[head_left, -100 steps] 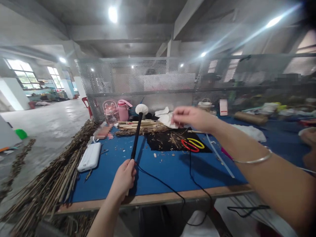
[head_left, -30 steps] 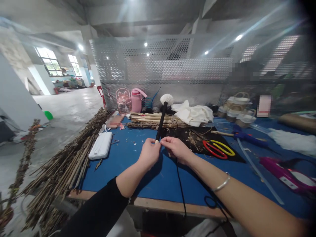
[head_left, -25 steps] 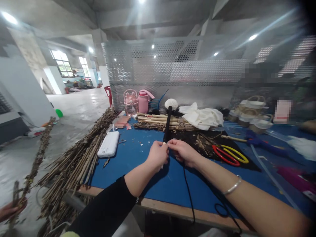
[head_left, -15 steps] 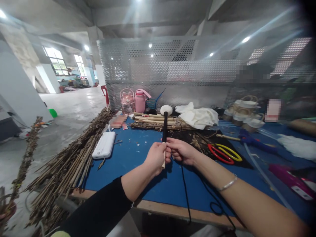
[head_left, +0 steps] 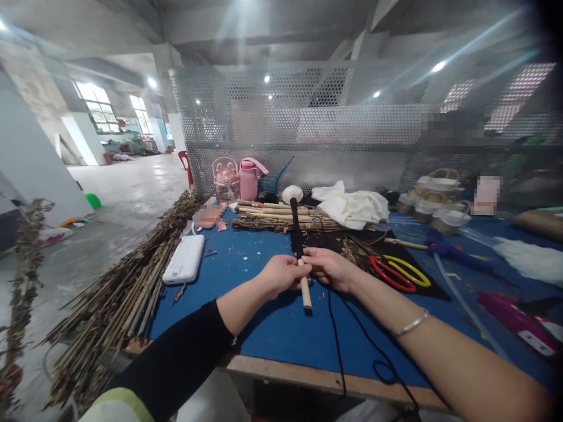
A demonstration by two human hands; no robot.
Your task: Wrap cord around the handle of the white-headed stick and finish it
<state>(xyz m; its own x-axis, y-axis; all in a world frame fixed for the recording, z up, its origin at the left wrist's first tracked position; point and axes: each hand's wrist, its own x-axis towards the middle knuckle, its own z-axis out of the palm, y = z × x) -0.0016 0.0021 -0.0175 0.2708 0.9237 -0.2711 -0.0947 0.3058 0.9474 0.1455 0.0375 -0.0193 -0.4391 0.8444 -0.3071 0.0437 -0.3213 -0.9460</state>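
Observation:
Between my hands is a mallet-like stick with a round white head (head_left: pixel 292 193) pointing away from me. Black cord is wound closely around its shaft (head_left: pixel 296 225), and the near end is bare pale wood (head_left: pixel 305 296). My left hand (head_left: pixel 279 275) is closed on the stick, thumb across it just below the winding. Pinched fingers of my right hand (head_left: pixel 332 269) meet the shaft where the winding ends. From beneath that hand the loose black cord (head_left: pixel 336 334) runs down over the table edge; the exact grip on the cord is partly hidden.
The blue table (head_left: pixel 259 328) carries a white power bank (head_left: pixel 185 259), red-and-yellow-handled scissors (head_left: pixel 393 274), a blue glue gun (head_left: pixel 448 249) and a magenta tool (head_left: pixel 514 319). Bundled dry twigs (head_left: pixel 141 281) overhang the left edge. Sticks (head_left: pixel 264 217) and white cloth (head_left: pixel 352 205) lie behind.
The stick has turned, its bare end swinging right and pointing toward me. My left hand has shifted its grip, so more bare wood shows below the fingers.

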